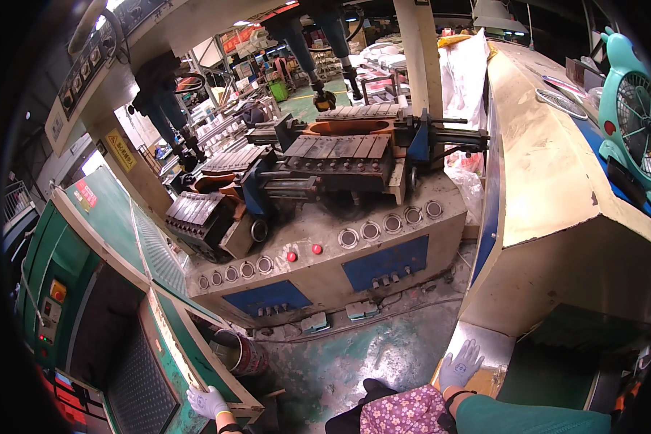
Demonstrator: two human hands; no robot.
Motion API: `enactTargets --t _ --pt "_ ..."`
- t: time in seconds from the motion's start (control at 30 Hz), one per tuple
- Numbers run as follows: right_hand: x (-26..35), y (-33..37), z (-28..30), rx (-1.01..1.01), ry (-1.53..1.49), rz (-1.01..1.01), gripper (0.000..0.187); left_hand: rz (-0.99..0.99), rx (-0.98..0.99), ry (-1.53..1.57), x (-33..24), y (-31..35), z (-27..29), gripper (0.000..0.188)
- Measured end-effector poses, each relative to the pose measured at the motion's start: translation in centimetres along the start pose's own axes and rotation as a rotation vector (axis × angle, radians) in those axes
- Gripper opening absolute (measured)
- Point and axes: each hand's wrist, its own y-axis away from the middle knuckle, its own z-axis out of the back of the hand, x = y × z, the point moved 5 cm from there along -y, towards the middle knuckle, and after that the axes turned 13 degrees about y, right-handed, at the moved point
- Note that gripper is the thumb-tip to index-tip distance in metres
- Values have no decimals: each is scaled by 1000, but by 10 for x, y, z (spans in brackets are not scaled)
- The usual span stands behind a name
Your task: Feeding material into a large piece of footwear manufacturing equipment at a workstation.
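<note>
My left hand (pixel 208 402), in a pale grey work glove, rests on the worn edge of a green machine (pixel 184 354) at the lower left. Its fingers lie over that edge, slightly apart, and hold nothing loose. To the right, my gloved right hand (pixel 461 364) lies flat with fingers spread on a bare metal ledge (pixel 488 346) of the cream machine (pixel 557 267). A green sleeve (pixel 528 414) covers the right forearm. Between my arms shows a purple flowered cloth (pixel 405 414) over my lap.
Ahead stands a press machine (pixel 325 253) with slatted clamps, round gauges and red buttons. Two pedals (pixel 362 310) sit on the floor before it. A bucket (pixel 239 352) stands beside the green machine. On the cream machine is a turquoise fan (pixel 635 116). White sacks (pixel 464 72) hang behind.
</note>
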Motion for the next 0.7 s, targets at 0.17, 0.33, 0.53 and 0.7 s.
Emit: enactTargets --t 0.17,0.33,0.53,0.7 --pt "1 1 3 -6 1 0 77 6 9 -7 -3 1 2 73" --pt "1 2 6 6 7 -4 76 -5 4 -9 -3 2 5 73" --pt "2 4 8 -4 12 -12 75 4 52 -45 -16 5 12 73" --pt "-1 4 1 -41 23 -7 75 -44 20 -26 -16 6 12 72"
